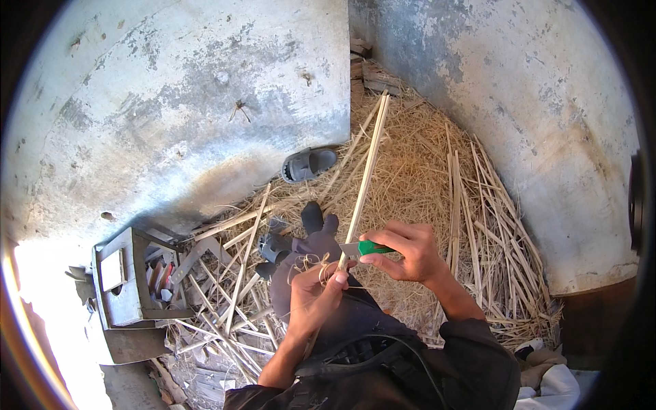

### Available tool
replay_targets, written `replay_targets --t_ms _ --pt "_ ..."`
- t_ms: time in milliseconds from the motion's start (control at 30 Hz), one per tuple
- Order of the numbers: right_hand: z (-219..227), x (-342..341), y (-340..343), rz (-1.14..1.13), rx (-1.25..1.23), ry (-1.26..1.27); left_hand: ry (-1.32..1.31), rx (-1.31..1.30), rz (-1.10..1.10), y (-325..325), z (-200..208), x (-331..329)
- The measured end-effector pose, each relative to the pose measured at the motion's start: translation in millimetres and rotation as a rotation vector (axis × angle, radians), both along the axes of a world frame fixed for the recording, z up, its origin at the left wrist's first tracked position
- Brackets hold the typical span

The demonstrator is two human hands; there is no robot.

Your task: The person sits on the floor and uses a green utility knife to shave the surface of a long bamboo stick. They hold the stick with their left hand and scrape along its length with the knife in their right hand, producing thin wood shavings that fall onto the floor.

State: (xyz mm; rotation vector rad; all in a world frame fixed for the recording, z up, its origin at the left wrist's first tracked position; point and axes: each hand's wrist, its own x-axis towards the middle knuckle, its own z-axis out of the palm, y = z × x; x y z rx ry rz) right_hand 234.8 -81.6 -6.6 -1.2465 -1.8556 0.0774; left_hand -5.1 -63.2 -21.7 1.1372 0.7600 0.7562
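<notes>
A long pale strip of split cane or wood (370,167) slants up and away from my lap toward the far wall. My left hand (316,298) is closed around its near end. Thin curled shavings (312,262) stick out around the left fingers. My right hand (412,254) grips the green handle of a knife (375,247). The blade points left and lies against the strip, just above my left thumb. How deep its edge sits in the strip is too small to tell.
Dry shavings (417,164) cover the floor ahead. Many cut strips (509,266) lie in a pile at the right, others at the left. A grey clog (309,165) rests by the peeling wall (205,82). An open-fronted box (126,312) with small items stands at the left.
</notes>
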Motion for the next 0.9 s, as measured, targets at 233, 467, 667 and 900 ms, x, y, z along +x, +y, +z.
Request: replay_targets --t_ms 233,467,667,900 --pt "1 1 1 -0.016 0.012 -0.018 0.004 0.012 0.015 1 -4 0" --pt "3 0 1 -0.069 0.01 -0.038 0.054 0.074 0.061 -1 -6 2" --pt "-3 7 7 -0.146 0.07 -0.014 0.123 0.129 0.065 -2 -3 2" --pt "-2 13 12 -0.173 0.084 -0.036 0.189 0.169 0.067 -1 -1 2"
